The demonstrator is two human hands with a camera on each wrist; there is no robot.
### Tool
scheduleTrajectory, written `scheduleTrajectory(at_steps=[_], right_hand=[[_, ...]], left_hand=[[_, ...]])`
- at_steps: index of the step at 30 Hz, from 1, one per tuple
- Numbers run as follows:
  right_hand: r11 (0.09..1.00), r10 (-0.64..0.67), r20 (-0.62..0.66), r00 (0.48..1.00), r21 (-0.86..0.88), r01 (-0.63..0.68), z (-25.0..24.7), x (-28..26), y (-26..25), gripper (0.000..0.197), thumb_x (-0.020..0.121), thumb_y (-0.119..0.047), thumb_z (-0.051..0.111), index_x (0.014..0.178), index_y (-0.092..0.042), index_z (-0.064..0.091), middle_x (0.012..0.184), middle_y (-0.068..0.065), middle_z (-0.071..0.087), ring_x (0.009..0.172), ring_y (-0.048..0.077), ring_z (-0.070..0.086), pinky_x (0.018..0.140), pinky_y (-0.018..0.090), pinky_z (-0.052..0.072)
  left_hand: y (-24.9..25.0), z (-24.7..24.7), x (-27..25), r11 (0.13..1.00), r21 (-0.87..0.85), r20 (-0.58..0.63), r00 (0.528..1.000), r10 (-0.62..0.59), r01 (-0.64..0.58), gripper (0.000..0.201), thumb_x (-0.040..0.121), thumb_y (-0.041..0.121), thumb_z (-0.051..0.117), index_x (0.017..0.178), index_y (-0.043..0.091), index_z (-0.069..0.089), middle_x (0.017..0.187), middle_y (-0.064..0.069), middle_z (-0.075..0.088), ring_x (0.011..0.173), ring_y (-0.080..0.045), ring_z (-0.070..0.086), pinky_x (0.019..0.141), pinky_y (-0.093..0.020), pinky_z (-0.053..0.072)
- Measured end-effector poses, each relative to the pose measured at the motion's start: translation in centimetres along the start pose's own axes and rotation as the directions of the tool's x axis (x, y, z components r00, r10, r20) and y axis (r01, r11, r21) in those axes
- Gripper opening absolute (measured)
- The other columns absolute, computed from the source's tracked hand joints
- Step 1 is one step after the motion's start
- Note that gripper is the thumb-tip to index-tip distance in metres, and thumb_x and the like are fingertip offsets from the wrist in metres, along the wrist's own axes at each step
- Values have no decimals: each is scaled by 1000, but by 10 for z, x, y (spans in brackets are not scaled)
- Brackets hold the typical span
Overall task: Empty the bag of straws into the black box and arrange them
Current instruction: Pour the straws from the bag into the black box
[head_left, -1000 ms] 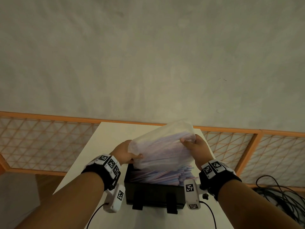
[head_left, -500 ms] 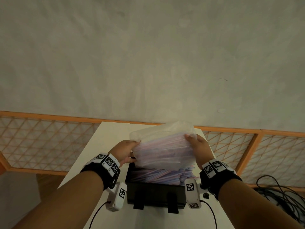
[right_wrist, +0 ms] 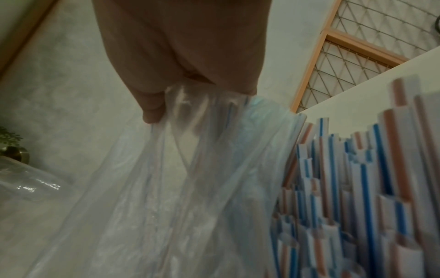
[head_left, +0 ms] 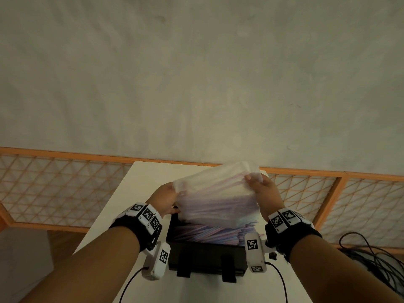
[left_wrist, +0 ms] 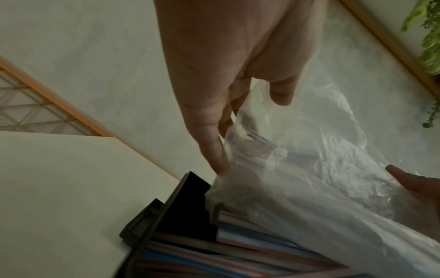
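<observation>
- While you hold the bag (head_left: pixel 215 197) over the black box (head_left: pixel 205 255), both hands are on it; clear plastic, upended, mouth down in the box opening
- Your left hand (head_left: pixel 165 201) grips the bag's left edge; left wrist view shows the fingers (left_wrist: pixel 214 150) running down the plastic with the thumb on the other side, film pinched between them
- Your right hand (head_left: pixel 263 192) grips the upper right corner; right wrist view shows plastic bunched in the curled fingers (right_wrist: pixel 152 105), folds hanging down from the fist
- Straws (head_left: pixel 207 234) lie mostly in the box, piled lengthwise left to right; white with blue and orange-pink stripes; ends uneven on the right side, some sticking past the others
- Some striped straws show through the plastic inside the bag; how many, cannot tell
- Box sits on the white table (head_left: pixel 140 189), near your edge; two black clips on its front wall
- Orange lattice railing (head_left: pixel 54 189) behind the table; black cables (head_left: pixel 371 265) on the floor to your right; green plant (left_wrist: pixel 428 37) at the edge of the left wrist view
</observation>
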State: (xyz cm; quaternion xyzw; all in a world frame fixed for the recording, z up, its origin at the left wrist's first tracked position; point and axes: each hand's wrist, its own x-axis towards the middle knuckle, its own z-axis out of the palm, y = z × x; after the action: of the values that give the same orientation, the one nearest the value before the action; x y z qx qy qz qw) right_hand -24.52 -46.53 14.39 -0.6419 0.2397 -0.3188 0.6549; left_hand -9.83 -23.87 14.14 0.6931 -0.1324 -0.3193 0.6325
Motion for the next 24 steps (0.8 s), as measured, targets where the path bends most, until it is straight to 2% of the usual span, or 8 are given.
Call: scheduleTrajectory(at_steps=[4,7,13,15,17,19,22,24], right_hand=[[999,-11,28,1000,-41,12,-1,4,-1,20,81,-1,65,73,-19,69,83,1,66,89,22,56,85,38,40],[1000,-3,62,998,-16,4,0,3,-6,5,72,-17,71,72,-21,71,86,7,68,90,24,59,87,40,41],[999,30,33,999,-42,-29,0,13,0,77,72,-55,70,137,-20,48,112,6,71,104,19,68,101,43,46],[997,14,30,999,-73,-12,-1,15,-1,59,74,-50,71,125,-21,60,111,5,71,104,22,67,100,44,48],[997,13,46,999,-80,-9,-2,15,-4,27,72,-38,74,93,-21,72,96,3,71,98,27,65,96,46,46],[999,10,65,998,-48,-7,-3,15,-5,12,65,-24,75,75,-19,69,83,6,66,86,27,59,86,45,45],[1000,-10,76,997,-24,12,-2,16,-8,15,73,-4,71,86,-8,64,80,3,68,83,23,59,82,40,44],[995,-46,53,997,-80,50,1,17,-8,21,76,-8,76,86,-9,57,76,3,62,78,20,56,79,38,44]], left_hand=[[0,-1,0,998,-47,-21,999,-42,41,24,92,21,55,112,10,62,121,-20,63,98,-37,65,87,-46,55],[1,1,0,998,-59,4,999,-37,37,24,94,32,51,99,13,65,118,-16,64,105,-38,64,98,-53,49],[2,-3,1,988,-136,61,996,-65,73,65,87,56,54,131,9,51,130,-12,58,110,-37,63,100,-51,48],[2,-3,1,985,-155,55,996,-71,79,66,86,56,56,133,11,49,129,-12,59,106,-36,65,98,-49,50],[2,-2,-1,986,-150,54,997,-64,71,58,88,52,55,129,11,52,122,-12,63,102,-34,67,97,-48,51],[2,-1,-1,988,-141,54,997,-59,66,54,89,51,54,125,11,54,119,-12,65,104,-35,66,100,-49,49],[1,-1,0,987,-145,35,997,-63,67,55,89,54,52,123,11,55,120,-12,63,107,-35,64,101,-49,48],[1,-1,-1,988,-144,26,998,-53,56,46,91,48,52,118,12,58,117,-11,64,106,-34,64,98,-47,50]])
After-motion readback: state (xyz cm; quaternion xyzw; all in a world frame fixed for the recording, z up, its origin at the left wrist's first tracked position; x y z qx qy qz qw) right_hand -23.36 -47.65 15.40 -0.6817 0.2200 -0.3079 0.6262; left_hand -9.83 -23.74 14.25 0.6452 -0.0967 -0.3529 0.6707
